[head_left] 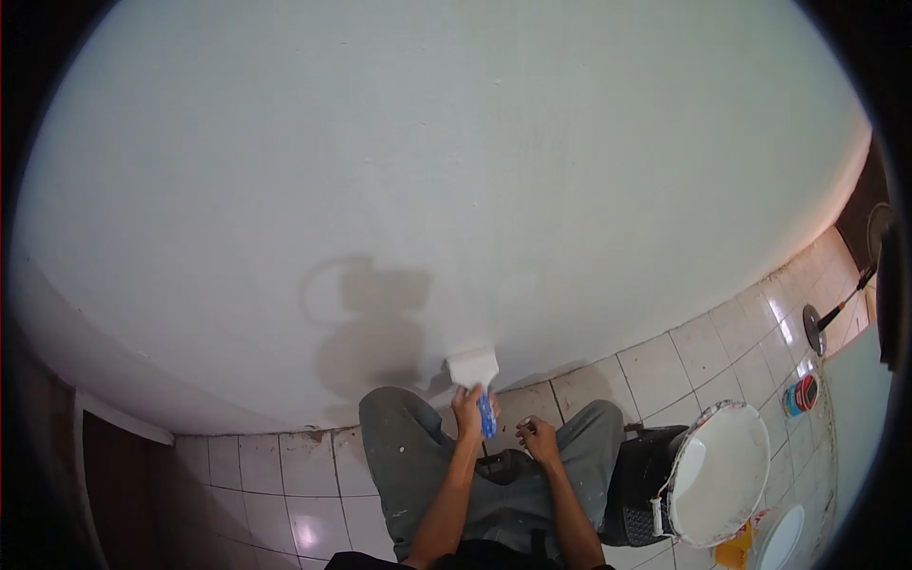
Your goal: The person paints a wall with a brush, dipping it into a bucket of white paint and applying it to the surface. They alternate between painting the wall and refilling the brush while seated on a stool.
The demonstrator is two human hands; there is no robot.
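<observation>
White, smooth wall meets the flat scraper; the left hand is wrapped tight on its blue handle. The right hand rests with fingers curled, holding nothing. Shiny square tiles cover the floor by a round bucket.

A white-painted wall is seen above a floor of white tiles. A paint-smeared bucket is set on a black crate, with a long-handled tool laid near the wall.

Bare-armed person wears grey, paint-flecked trousers and a dark top.
</observation>
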